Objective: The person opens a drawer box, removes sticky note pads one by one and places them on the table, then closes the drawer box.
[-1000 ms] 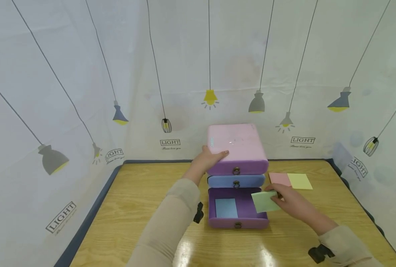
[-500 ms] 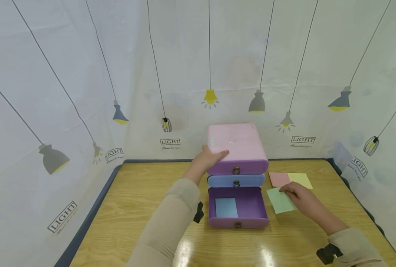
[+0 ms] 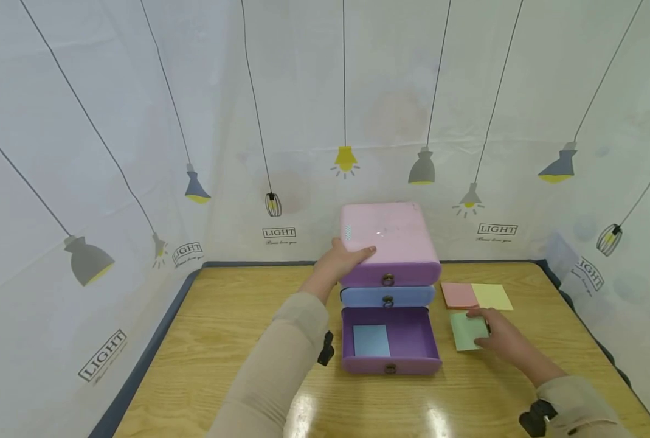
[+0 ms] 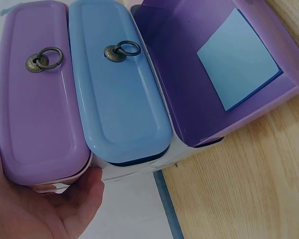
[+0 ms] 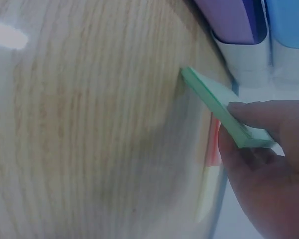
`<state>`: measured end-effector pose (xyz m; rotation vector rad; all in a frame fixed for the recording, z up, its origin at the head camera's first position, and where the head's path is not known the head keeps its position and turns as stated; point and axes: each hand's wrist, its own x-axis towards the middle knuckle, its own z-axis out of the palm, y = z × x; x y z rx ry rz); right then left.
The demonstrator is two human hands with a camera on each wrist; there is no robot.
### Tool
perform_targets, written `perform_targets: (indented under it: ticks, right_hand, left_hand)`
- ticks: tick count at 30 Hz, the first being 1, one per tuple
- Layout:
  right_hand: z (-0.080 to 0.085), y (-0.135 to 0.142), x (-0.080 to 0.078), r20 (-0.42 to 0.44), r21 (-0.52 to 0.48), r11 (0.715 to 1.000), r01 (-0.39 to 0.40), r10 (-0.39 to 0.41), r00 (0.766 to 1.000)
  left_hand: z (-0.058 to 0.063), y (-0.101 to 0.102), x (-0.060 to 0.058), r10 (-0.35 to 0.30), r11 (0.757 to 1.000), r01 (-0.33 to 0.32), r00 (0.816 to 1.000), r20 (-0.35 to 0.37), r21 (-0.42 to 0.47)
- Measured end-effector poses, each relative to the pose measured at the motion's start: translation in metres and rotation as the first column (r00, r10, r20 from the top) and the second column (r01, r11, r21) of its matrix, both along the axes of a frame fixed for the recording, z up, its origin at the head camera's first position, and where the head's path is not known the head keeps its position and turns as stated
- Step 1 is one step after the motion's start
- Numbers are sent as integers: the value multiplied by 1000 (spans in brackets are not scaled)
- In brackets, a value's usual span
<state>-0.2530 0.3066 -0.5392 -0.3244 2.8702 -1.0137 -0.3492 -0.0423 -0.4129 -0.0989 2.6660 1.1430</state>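
Note:
My left hand grips the front left corner of a small drawer cabinet, thumb on its pink top and fingers along its side. The cabinet's purple top drawer and blue middle drawer are pushed in. Its purple bottom drawer is pulled out, with a blue sticky note pad lying in its left half. To the right of that drawer, my right hand pinches a green sticky note pad between thumb and fingers, tilted close over the table.
Behind the right hand, a pink sticky note pad and a yellow one lie side by side on the wooden table. A white cloth printed with lamps hangs behind and along the sides.
My right hand has carried the green sticky note pad from over the open drawer's right edge rightward to beside it, and lower. The left hand has stayed on the cabinet.

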Motion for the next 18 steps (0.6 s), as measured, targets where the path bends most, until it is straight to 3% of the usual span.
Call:
perform_targets:
  ticks: [6, 18]
  right_hand:
    - [-15, 7, -5, 53, -13, 999, 41, -40, 998]
    - [-41, 10, -8, 33, 60, 990, 127, -130, 991]
  left_hand:
    - [1, 0, 1, 5, 1000, -5, 1000, -1, 5]
    - [-1, 0, -1, 4, 1000, -4, 1000, 2, -9]
